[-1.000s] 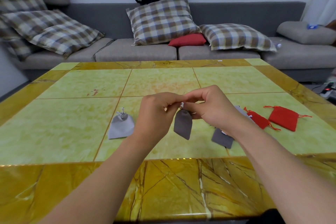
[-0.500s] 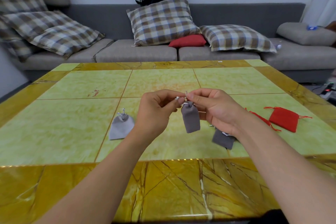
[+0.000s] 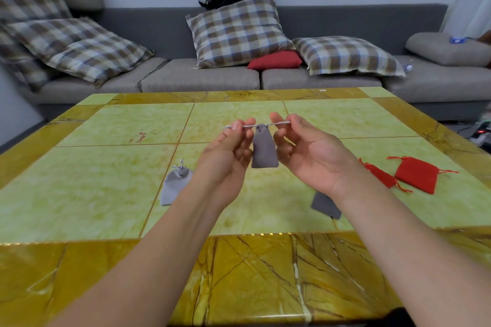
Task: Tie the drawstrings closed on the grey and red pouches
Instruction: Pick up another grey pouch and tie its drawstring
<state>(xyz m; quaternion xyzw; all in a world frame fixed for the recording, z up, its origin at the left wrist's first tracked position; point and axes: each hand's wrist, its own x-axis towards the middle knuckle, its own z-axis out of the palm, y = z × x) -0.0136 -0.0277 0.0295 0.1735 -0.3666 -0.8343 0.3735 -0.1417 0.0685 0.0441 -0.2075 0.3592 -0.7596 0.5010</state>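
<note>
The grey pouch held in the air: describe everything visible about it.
The grey pouch is small, of soft, felt-like dark grey cloth, hanging upright above the table, touching nothing below. Its neck is cinched tight. Pale drawstrings run out sideways, pinched by the left hand and the right hand.

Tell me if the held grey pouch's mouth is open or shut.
Shut: the held grey pouch is gathered tight at its neck, drawstrings pulled sideways.

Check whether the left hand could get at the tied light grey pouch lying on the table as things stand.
Probably yes, once free. The light grey pouch lies in the open on the table, just left of the left forearm, nothing over it. But the left hand is pinching a drawstring of the raised dark grey pouch.
</note>
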